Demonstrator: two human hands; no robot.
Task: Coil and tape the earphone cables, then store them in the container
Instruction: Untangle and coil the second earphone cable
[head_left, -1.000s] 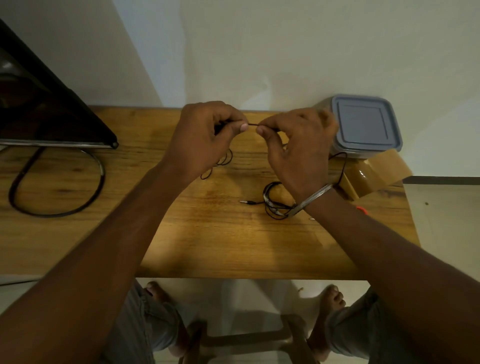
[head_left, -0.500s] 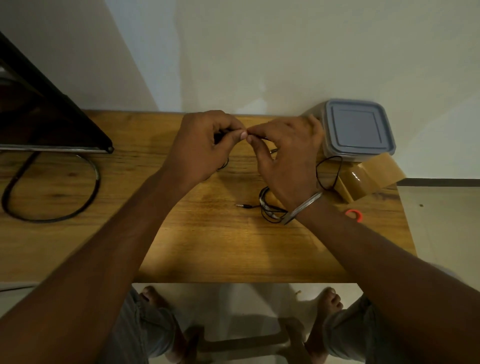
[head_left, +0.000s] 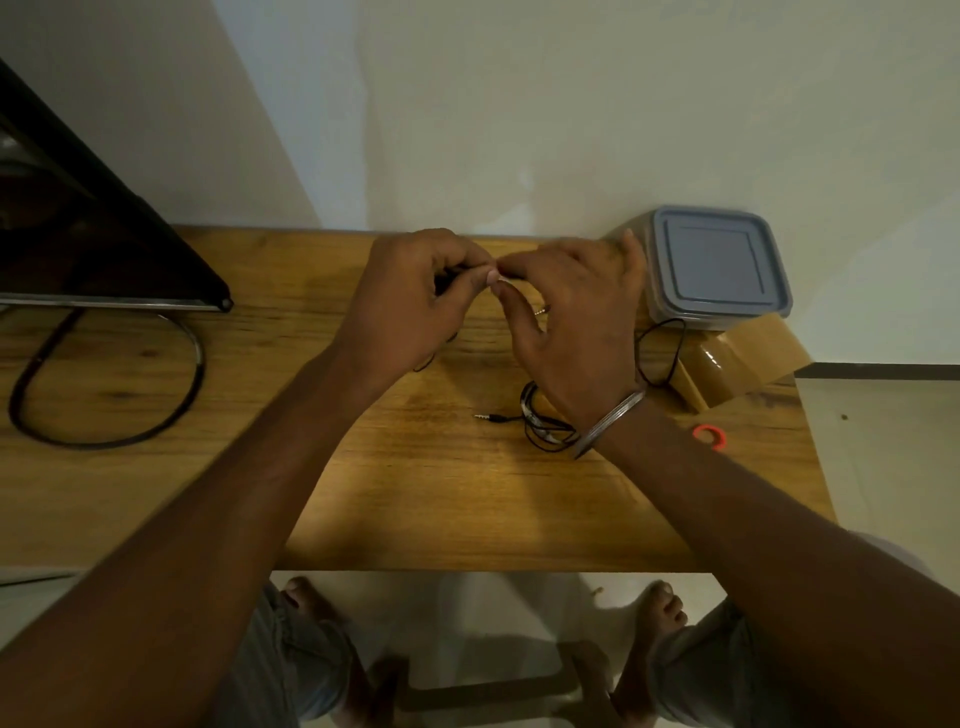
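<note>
Black earphone cable (head_left: 655, 358) is pinched between left hand (head_left: 410, 306) and right hand (head_left: 571, 322) near the table's (head_left: 415, 499) back edge; a lidded container (head_left: 717, 265) occupies its back right corner.

No text, label, brand, number or sign can be read anywhere.

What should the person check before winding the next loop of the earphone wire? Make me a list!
1. Both hands pinching the wire: left hand and right hand meet fingertip to fingertip: ok.
2. Coil in left hand tidy: hidden by fingers: cannot tell.
3. Loose wire free of snags: it loops beside the tape roll: cannot tell.
4. Tape within reach: ok.
5. Container open for storing: lid on: not ok.
6. Other earphone already coiled: on the table, bundled: ok.
</note>
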